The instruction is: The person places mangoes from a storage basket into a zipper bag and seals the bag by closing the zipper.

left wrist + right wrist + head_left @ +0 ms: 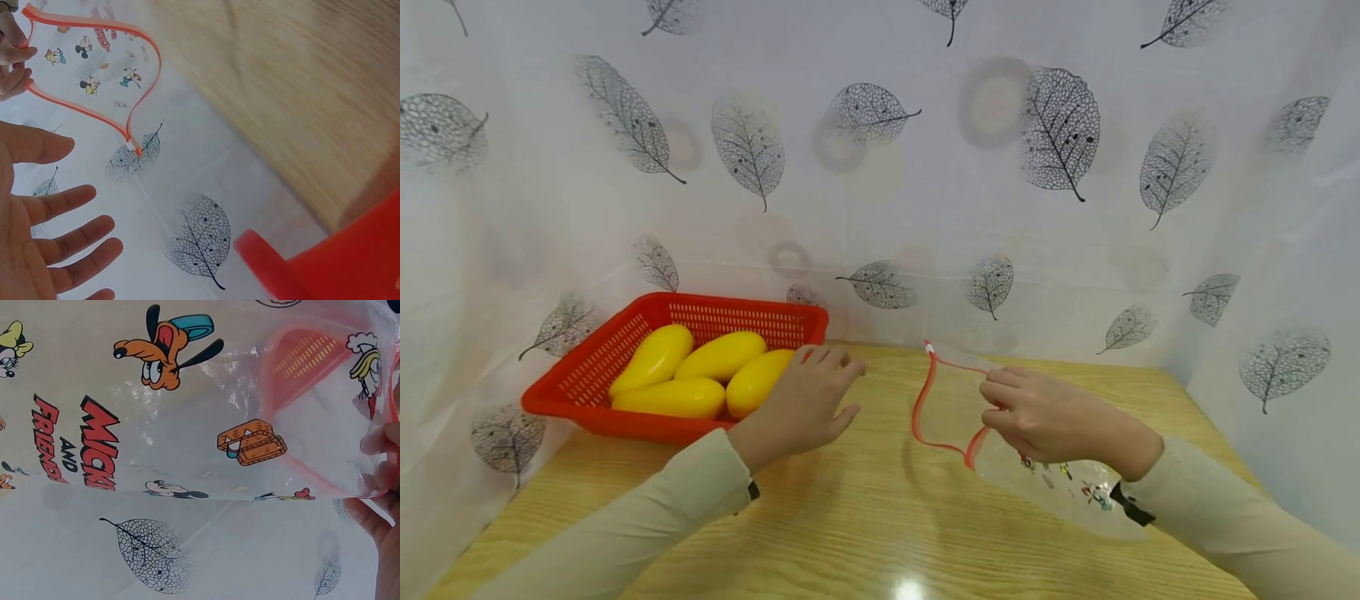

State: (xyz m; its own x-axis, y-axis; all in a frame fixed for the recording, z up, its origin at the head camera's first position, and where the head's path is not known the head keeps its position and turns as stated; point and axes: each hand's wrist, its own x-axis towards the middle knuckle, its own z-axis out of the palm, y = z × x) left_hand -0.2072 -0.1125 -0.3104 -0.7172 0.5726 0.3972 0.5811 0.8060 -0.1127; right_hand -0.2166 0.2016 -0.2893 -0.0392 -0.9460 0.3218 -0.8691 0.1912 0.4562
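A clear zip bag (1060, 483) with a red zip edge and printed cartoon figures hangs from my right hand (1052, 417), whose fingers pinch its rim. The mouth of the bag gapes toward the left, its white slider (928, 346) at the far corner. My left hand (805, 404) is over the right front edge of a red basket (617, 425), fingers spread and holding nothing. Several smooth yellow mango-like fruits (658, 358) lie in that basket, one partly hidden by the left hand. In the left wrist view the fingers (75, 250) are apart, with the bag's mouth beyond.
The wooden table (865, 517) runs under both hands. Behind it and at both sides hangs a white curtain (910, 200) with dark leaf prints. The basket stands at the table's back left, close to the curtain.
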